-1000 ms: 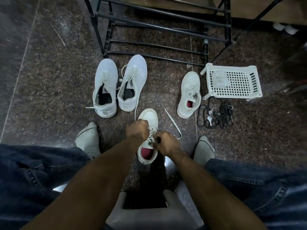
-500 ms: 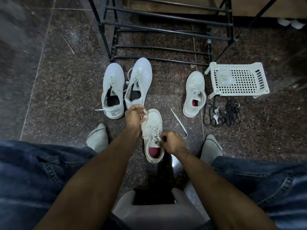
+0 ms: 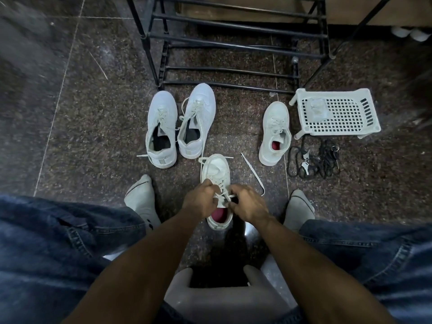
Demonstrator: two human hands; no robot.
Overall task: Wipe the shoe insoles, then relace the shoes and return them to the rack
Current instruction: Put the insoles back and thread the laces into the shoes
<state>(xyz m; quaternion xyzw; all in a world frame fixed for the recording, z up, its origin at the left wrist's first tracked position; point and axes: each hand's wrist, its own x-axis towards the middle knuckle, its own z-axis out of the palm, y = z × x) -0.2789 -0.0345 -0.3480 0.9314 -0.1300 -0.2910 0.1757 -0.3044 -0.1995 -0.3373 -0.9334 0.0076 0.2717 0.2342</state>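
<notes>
The small white shoe (image 3: pixel 215 170) with the red insole stands on the dark speckled floor (image 3: pixel 93 136) between the person's two grey-socked feet, toe pointing away, and both hands are at its laces. Farthest left of the shoes, a larger pair of white sneakers (image 3: pixel 180 125) sits side by side just in front of the black metal rack (image 3: pixel 233 43), toes toward it, their dark insides showing. Next comes the shoe being laced: the left hand (image 3: pixel 199 202) curls round a lace at the shoe's left side, and the right hand (image 3: pixel 249 203) pinches the lace at the right, the two hands close together over the tongue. A loose end of white lace (image 3: pixel 253 173) trails on the floor to the right of that shoe. Further right its matching small shoe (image 3: pixel 275 133) stands alone, red insole visible, laces done up. Beside it, at the far right, a white perforated plastic stand (image 3: pixel 336 113) sits on the floor with a pale cloth-like scrap on top, and a tangle of black cords with keys (image 3: pixel 313 161) lies just in front of it.
</notes>
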